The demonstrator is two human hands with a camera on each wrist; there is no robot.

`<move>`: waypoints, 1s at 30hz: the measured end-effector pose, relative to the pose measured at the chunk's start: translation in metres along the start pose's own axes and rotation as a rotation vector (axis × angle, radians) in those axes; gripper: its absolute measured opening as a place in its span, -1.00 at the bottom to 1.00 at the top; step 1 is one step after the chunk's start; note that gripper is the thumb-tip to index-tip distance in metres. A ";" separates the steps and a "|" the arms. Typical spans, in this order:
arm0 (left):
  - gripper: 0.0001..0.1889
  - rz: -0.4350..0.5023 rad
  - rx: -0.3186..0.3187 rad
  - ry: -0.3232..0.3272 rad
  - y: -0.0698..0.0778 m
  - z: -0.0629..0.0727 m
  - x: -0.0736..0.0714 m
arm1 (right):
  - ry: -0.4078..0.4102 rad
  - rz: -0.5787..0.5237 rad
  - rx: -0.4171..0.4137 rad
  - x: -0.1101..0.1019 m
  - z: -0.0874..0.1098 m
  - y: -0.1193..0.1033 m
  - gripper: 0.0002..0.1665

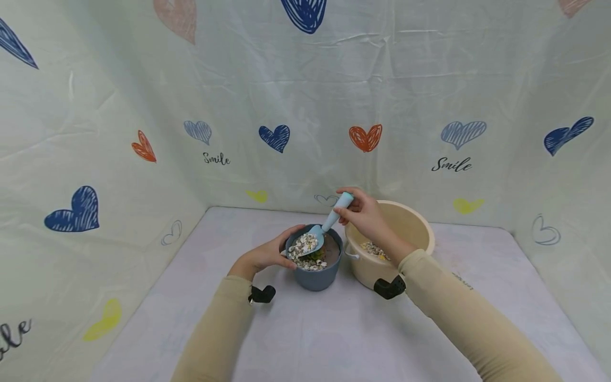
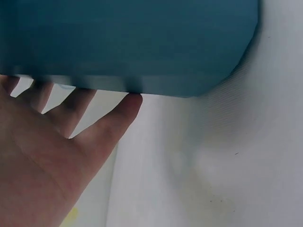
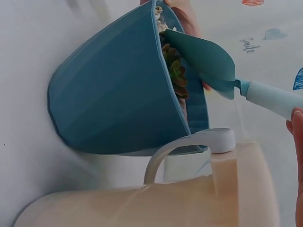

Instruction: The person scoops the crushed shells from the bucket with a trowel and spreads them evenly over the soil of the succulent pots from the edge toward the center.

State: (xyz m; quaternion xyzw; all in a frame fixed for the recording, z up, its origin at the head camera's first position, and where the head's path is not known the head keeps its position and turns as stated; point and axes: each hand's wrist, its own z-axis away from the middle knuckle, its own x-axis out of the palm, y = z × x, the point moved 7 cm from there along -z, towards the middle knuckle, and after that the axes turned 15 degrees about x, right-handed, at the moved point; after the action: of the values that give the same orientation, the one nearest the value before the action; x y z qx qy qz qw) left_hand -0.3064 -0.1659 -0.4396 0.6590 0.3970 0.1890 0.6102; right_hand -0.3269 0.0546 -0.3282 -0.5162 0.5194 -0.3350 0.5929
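Observation:
A blue-grey flower pot (image 1: 315, 280) stands on the table, with a small succulent (image 3: 176, 71) growing in it. White and tan gravel (image 1: 312, 265) covers the near left part of the soil. My left hand (image 1: 267, 253) holds the pot by its left side, thumb near the front of the rim; in the left wrist view the fingers touch the pot's wall. Over the pot, my right hand (image 1: 366, 215) grips the pale blue handle of a small garden trowel (image 1: 338, 209). Its blade, loaded with gravel, tilts down to the left above the succulent, partly hiding it.
A cream bucket (image 1: 365, 270) with a handle stands close on the pot's right, some gravel (image 1: 374, 250) inside; my right forearm passes over its rim. The white table (image 1: 305, 339) ends at a heart-printed sheet (image 1: 320, 101) behind and at both sides.

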 end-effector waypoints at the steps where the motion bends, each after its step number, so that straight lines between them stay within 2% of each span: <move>1: 0.10 -0.001 -0.005 0.006 0.000 0.001 0.001 | 0.000 0.003 -0.001 0.000 0.000 -0.001 -0.46; 9: 0.13 0.014 -0.003 0.056 0.002 0.004 0.005 | 0.001 0.036 -0.003 0.001 -0.001 -0.007 -0.47; 17: 0.13 -0.024 0.011 0.095 0.002 0.008 0.007 | 0.008 0.041 0.006 0.002 -0.003 -0.007 -0.46; 30: 0.11 -0.046 -0.063 0.189 0.006 0.015 0.012 | 0.012 0.034 0.017 0.003 -0.004 -0.010 -0.46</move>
State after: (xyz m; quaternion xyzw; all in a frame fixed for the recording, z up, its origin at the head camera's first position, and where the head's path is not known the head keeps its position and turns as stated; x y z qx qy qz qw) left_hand -0.2863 -0.1659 -0.4399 0.6096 0.4616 0.2487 0.5946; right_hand -0.3287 0.0484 -0.3194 -0.5001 0.5289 -0.3324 0.5998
